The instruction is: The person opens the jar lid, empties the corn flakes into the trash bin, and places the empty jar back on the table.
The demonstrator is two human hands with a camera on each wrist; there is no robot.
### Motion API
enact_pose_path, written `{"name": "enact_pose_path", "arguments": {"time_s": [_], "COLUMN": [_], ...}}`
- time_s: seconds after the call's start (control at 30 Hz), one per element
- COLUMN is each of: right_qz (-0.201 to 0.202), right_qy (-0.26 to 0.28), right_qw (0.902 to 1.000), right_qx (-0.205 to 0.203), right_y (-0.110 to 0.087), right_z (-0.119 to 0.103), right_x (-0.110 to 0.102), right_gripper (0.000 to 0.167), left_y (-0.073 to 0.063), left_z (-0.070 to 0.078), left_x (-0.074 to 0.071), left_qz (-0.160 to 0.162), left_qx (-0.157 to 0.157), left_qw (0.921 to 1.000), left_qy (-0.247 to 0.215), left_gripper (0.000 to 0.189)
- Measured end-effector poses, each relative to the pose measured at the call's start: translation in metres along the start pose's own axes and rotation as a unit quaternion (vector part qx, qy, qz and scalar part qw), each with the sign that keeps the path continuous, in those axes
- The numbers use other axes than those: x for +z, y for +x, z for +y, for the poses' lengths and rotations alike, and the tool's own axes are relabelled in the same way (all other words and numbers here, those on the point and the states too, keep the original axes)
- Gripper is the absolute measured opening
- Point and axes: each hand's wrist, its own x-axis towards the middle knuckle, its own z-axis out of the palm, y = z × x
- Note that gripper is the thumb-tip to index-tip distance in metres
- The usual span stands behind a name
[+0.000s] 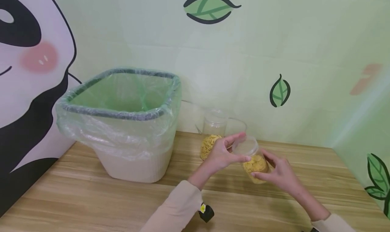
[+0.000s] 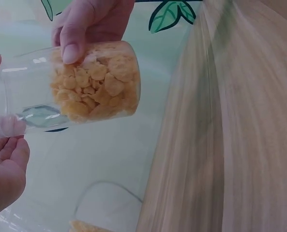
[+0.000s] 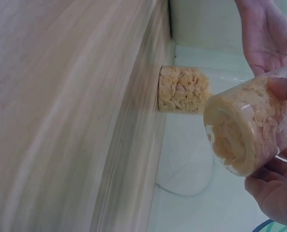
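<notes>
A clear jar part-filled with yellow flakes (image 1: 255, 165) is held tilted above the table, its underside showing in the right wrist view. My right hand (image 1: 281, 173) grips the jar's body, thumb on one side and fingers on the other. At its top, my left hand (image 1: 220, 154) has thumb and fingers spread round the translucent lid (image 1: 246, 145). The left wrist view shows the flakes (image 2: 97, 84) packed toward the jar's base, with the upper part see-through. Behind my left hand stands a second clear jar (image 1: 214, 123) with similar flakes (image 3: 183, 89), upright on the table.
A pale bin (image 1: 134, 166) lined with a green plastic bag (image 1: 122, 133) stands on the left of the wooden table (image 1: 91, 201). Behind the jars a thin cord (image 1: 239, 119) runs along the leaf-patterned wall (image 1: 146, 28). A panda picture (image 1: 51, 100) is at far left.
</notes>
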Motion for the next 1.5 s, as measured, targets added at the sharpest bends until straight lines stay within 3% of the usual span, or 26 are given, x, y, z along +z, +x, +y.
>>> {"name": "enact_pose_path", "arguments": {"time_s": [0.17,0.37,0.5,0.6,0.77,0.97,1.13,1.33,1.5], "right_qz": [0.042,0.106,0.111,0.093,0.044,-0.004,-0.038,-0.063,-0.077], "right_qy": [-0.059,-0.136,-0.130,-0.099,-0.020,0.028,0.054,0.068,0.073], "right_qw": [0.9972,0.9836,0.9844,0.9904,0.9989,0.9987,0.9962,0.9939,0.9929], "right_qx": [-0.018,-0.052,-0.040,-0.023,0.003,0.041,0.057,0.060,0.053], "right_y": [-0.001,0.002,0.003,0.003,0.002,-0.001,-0.002,-0.002,-0.002], "right_z": [0.003,0.008,0.006,0.003,-0.005,-0.010,-0.011,-0.012,-0.010], "right_x": [0.004,0.012,0.012,0.009,-0.001,-0.010,-0.014,-0.016,-0.015], "right_gripper": [0.064,0.063,0.065,0.066,0.067,0.065,0.063,0.062,0.058], "left_y": [0.001,0.004,0.003,0.002,0.000,-0.001,-0.002,-0.001,-0.001], "left_z": [-0.002,-0.003,0.002,0.006,0.012,0.015,0.016,0.018,0.015], "left_x": [0.004,0.011,0.015,0.016,0.013,0.004,-0.003,-0.009,-0.012], "left_qz": [0.032,0.091,0.116,0.116,0.082,0.019,-0.029,-0.087,-0.116], "left_qx": [-0.006,-0.027,-0.048,-0.052,-0.029,-0.012,-0.021,-0.010,0.000], "left_qw": [0.9994,0.9950,0.9909,0.9904,0.9959,0.9993,0.9982,0.9940,0.9894], "left_qy": [0.006,0.031,0.048,0.054,0.023,-0.028,-0.048,-0.067,-0.087], "left_gripper": [0.067,0.067,0.070,0.073,0.074,0.069,0.067,0.067,0.067]}}
